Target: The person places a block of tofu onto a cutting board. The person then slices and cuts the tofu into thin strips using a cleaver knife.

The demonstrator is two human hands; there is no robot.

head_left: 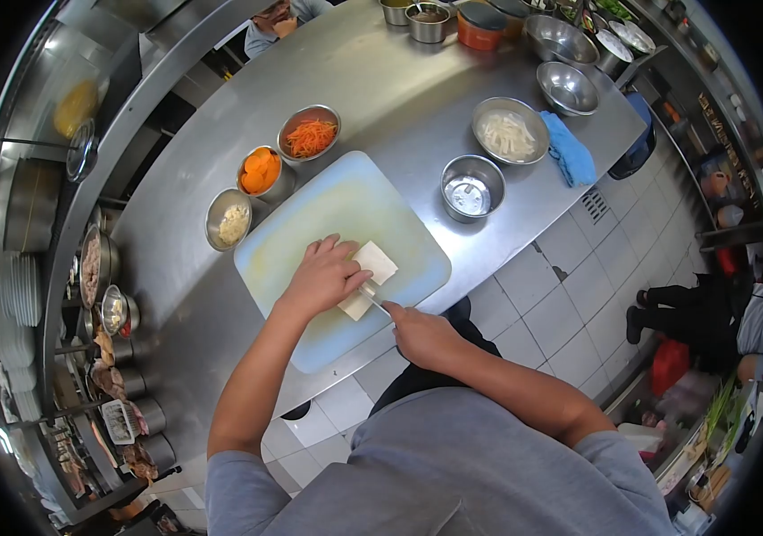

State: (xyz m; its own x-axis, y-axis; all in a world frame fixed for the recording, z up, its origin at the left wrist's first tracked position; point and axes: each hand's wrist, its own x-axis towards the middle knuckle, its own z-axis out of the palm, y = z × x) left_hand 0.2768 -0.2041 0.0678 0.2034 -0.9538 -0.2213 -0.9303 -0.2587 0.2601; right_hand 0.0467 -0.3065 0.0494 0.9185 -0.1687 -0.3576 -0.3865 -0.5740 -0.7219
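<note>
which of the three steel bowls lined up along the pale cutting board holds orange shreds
The round steel bowl farthest from the left hand; the others hold orange slices and pale chopped bits.

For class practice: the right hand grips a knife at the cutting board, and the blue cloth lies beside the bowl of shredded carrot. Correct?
Wrong about the blue cloth: the head view shows it beside the bowl of white strips. The right hand grips a knife at the cutting board.
</note>
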